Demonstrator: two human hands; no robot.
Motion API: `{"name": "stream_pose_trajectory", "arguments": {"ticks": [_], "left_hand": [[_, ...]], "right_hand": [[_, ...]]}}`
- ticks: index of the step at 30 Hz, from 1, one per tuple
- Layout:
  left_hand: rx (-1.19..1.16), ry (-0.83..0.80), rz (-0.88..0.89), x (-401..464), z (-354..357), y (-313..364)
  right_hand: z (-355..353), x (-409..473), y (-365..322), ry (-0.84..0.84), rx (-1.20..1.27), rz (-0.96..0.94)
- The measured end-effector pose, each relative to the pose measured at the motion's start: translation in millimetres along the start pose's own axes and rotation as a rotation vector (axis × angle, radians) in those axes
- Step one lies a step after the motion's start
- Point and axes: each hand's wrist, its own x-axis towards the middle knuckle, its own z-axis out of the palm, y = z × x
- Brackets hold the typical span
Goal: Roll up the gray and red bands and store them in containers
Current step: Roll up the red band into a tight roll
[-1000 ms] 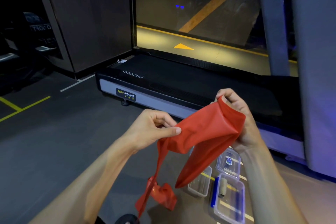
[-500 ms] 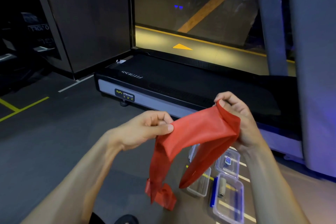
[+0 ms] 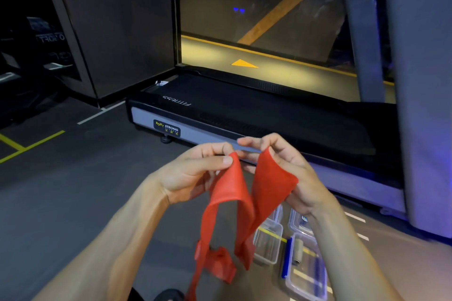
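Red band (image 3: 230, 193), a thin stretchy sheet, held up in front of the treadmill (image 3: 256, 115) by both hands. Left hand (image 3: 193, 173) pinches one top corner of the band between thumb and curled forefinger; right hand (image 3: 288, 173) grips the other top edge, with the material draped over its palm and its upper fingers curled loosely above. The two hands sit close together, fingertips nearly meeting, on the near side of the treadmill's grey side rail. Between the grips the band folds into a narrow V, and two strands hang down toward the floor (image 3: 73, 203), the lower end bunched in a crumpled knot.

Clear plastic containers lie on the floor nearer than the treadmill, below the right wrist: an open tub (image 3: 267, 244) just behind the hanging band, and beside it a second container (image 3: 305, 269) with a blue clip along its edge. A small rolled grey band (image 3: 298, 252) lies inside that second container. A further clear lid (image 3: 299, 222) shows partly behind the right forearm. Yellow lines mark the floor to the left of the treadmill.
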Motion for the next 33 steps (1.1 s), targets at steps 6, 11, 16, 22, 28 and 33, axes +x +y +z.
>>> {"name": "stream_pose_trajectory", "arguments": {"ticks": [6,11,16,22,28,33], "left_hand": [[0.114,0.087,-0.001,1.5,0.0,-2.9],[0.278,0.107,-0.036,-3.9,-10.7,-4.3],[0.514,-0.03,-0.2,-10.0,-14.5,-6.3],[0.581,0.079,-0.144,-6.0,-3.2,-6.5],[0.296,0.072,-0.287,-2.6,8.6,-9.4],[0.335,-0.027,-0.234,-1.9,8.3,-13.6]], "right_hand": [[19.7,7.8,4.4,0.016,-0.327,0.007],[6.7,5.4,-1.3,-0.038,-0.565,0.034],[7.7,6.1,-7.9,0.026,-0.175,-0.007],[1.9,7.7,-11.8,0.111,0.085,-0.001],[-4.4,6.4,-14.0,0.125,0.098,-0.035],[-1.8,5.1,-15.1,0.081,0.081,-0.038]]}}
